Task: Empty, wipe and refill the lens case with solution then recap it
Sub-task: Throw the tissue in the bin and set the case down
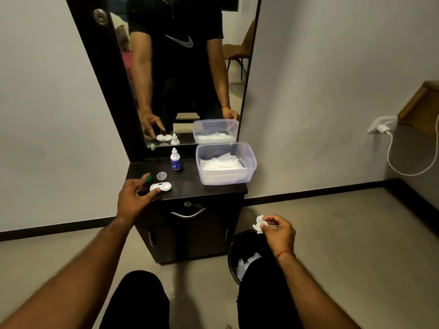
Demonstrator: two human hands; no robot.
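Lens case (160, 187): uncapped, near left of cabinet top (190, 189). Nearest, tissue (258, 224) is pinched by right hand (279, 233) over bin (234, 251); it could be dropped wide. Left hand (134, 198), fingers spread, empty, thumb at case: case could be nudged off. Farther, caps (161, 175) and solution bottle (175, 160) could be knocked.

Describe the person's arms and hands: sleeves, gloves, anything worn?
No gloves on the left hand or right hand; both forearms are bare, with no sleeve in direct view. A thin red thread circles the right wrist. No watch or rings visible. The mirror shows a black short-sleeved T-shirt with a pale swoosh mark.
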